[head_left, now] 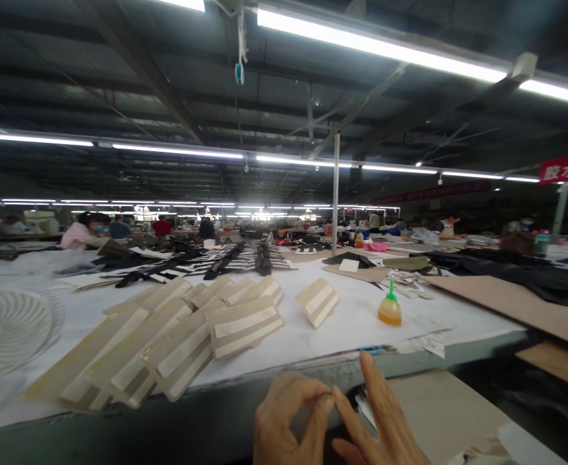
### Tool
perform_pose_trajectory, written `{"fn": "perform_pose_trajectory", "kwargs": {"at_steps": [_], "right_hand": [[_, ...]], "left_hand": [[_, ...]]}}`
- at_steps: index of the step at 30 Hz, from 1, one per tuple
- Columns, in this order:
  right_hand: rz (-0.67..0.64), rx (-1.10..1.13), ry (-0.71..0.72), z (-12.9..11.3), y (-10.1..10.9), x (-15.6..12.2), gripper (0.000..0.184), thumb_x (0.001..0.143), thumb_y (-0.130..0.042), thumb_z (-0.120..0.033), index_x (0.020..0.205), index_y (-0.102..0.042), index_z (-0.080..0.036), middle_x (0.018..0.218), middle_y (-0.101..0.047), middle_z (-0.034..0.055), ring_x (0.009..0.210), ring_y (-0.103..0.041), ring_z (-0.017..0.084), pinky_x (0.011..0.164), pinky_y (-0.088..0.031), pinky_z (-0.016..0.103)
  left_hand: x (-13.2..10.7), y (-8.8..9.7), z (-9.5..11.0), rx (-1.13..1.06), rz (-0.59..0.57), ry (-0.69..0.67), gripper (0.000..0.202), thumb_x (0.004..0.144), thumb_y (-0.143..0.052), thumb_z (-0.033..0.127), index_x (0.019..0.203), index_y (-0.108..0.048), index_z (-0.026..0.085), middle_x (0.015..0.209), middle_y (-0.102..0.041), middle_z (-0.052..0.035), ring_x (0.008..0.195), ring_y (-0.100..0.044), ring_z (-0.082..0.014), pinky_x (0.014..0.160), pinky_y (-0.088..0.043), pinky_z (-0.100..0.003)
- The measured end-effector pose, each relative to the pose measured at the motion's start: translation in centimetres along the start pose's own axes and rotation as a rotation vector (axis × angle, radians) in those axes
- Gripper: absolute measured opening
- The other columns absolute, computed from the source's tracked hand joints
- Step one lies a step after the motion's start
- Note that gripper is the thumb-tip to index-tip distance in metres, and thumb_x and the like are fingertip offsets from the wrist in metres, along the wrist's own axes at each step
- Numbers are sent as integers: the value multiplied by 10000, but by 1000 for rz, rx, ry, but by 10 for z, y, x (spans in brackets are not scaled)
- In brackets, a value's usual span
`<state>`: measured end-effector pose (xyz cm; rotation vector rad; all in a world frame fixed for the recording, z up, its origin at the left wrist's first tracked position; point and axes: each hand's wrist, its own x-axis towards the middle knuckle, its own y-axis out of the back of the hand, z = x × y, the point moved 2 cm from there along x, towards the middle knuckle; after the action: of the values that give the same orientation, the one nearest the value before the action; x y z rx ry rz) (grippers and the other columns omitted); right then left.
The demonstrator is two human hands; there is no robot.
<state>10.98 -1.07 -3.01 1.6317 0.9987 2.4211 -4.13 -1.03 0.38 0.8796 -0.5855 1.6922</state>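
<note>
One sign is legible from where I stand: a red banner (567, 168) hanging at the far right under the roof, with white Chinese characters. I make out "胶水" at its start; the last character is cut by the frame edge and I cannot confirm it. A second, longer red banner (434, 192) hangs further back to its left; its lettering is too small and dim to read. No other label, brand or number can be read.

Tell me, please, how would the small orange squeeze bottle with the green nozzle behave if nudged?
The small orange squeeze bottle with the green nozzle looks light plastic. Its squat rounded base suggests it would slide rather than tip; on its side, it would probably roll.
</note>
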Motion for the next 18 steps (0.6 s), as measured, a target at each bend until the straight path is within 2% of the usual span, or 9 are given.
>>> {"fn": "perform_pose_trajectory", "kwargs": {"at_steps": [5,8,11,13,15,17,18], "right_hand": [[-34,-16,2,0,0,1,903,876,-478,1,1553,24,-321,1615,67,192,1486,-29,370,977,-485,620],[-59,-36,-31,-3,-5,-1,913,861,-441,26,1551,41,-327,1619,83,178,1486,-9,378,997,-469,623],[-91,32,-66,-8,-11,-6,951,810,-380,66,1545,71,-335,1617,153,140,1488,9,368,1046,-421,625],[-113,199,-104,-9,-15,-10,951,818,-405,46,1544,46,-370,1617,198,79,1488,-27,372,1098,-360,617],[-133,508,-172,-8,-18,-12,898,872,-523,-50,1537,-60,-436,1629,170,1,1485,-91,363,1139,-319,570],[-161,874,-287,-4,-23,-12,796,905,-631,-243,1515,-175,-475,1645,35,-35,1473,-173,324,1154,-316,505],[-178,1015,-348,-2,-25,-11,729,929,-610,-329,1512,-197,-470,1643,-64,-27,1459,-227,294,1150,-330,474]], "left_hand": [[4,5,1,-28,-100,223,232,875,-566,310,668,-632,227,631,-613,56,628,-561,-123,645,-415,-224],[5,2,1,-4,-69,278,249,853,-559,339,638,-589,217,609,-575,54,622,-538,-128,649,-402,-235],[3,-4,1,16,11,290,206,817,-553,317,636,-572,219,603,-548,61,616,-519,-122,655,-396,-232],[2,-6,0,-20,45,327,181,790,-558,314,638,-576,219,613,-550,56,631,-519,-126,664,-401,-231],[3,-6,2,-112,26,407,190,777,-574,337,633,-583,213,618,-546,44,642,-509,-133,654,-401,-235],[4,-5,6,-236,-21,491,214,766,-609,357,620,-589,202,602,-524,41,623,-486,-129,625,-390,-233],[6,-4,9,-294,-40,518,221,755,-634,356,610,-592,195,589,-509,44,606,-472,-121,612,-384,-227]]}}
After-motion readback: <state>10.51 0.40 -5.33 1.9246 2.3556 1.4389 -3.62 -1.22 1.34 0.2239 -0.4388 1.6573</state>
